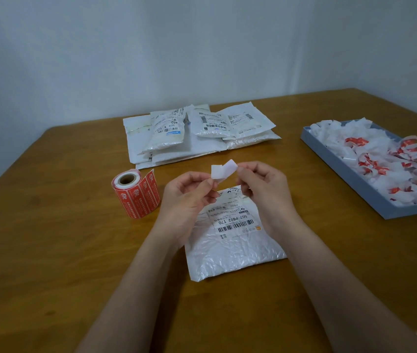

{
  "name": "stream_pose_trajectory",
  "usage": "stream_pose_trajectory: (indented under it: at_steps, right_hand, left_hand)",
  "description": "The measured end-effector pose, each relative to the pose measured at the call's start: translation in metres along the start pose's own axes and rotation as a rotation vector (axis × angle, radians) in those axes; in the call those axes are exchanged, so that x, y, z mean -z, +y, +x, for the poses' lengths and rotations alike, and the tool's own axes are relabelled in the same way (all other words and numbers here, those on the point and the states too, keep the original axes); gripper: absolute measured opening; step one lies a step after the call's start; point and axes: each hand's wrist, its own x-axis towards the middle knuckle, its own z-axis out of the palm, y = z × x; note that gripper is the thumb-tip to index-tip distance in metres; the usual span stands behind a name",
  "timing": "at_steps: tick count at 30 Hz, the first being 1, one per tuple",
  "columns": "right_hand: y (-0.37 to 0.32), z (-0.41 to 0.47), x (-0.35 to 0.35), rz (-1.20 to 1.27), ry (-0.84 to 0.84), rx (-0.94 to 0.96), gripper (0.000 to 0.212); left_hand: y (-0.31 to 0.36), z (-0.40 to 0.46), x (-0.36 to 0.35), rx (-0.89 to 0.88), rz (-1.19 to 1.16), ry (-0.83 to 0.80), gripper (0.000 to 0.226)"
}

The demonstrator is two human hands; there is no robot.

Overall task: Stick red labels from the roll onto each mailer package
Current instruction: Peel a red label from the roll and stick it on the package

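Observation:
A white mailer package with a barcode label lies on the table right in front of me. Above it, my left hand and my right hand both pinch a small label piece; its white side faces me and it bends between the fingertips. The roll of red labels stands on the table just left of my left hand, with a short strip hanging loose. A pile of white mailer packages lies further back at the centre.
A grey-blue tray at the right holds several crumpled white and red paper scraps. The wooden table meets white walls at the back and left. A light object shows at the bottom right corner.

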Motion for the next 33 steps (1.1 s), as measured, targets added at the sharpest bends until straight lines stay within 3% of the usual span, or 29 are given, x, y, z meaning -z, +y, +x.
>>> stream_pose_trajectory:
  at_steps: [13,21,26,33]
  right_hand:
    - [-0.0039,0.0016,0.0044,0.403,-0.026,-0.14,0.012]
    - [-0.0039,0.0008,0.0032,0.297,-0.103,-0.097,0.016]
    - [-0.0032,0.0012,0.0039,0.188,-0.055,-0.141,0.012]
    - [-0.0048,-0.0005,0.0031,0.118,-0.057,-0.181,0.029]
  left_hand:
    - [0.0017,-0.002,0.0005,-0.002,-0.063,0.049,0.006]
    - [0.0044,-0.0033,-0.0014,-0.013,-0.097,0.066,0.006]
    - [0.0044,-0.0037,-0.0018,-0.062,-0.02,0.042,0.007]
    - [0.0051,-0.0071,-0.0058,-0.176,0.216,0.001,0.012]
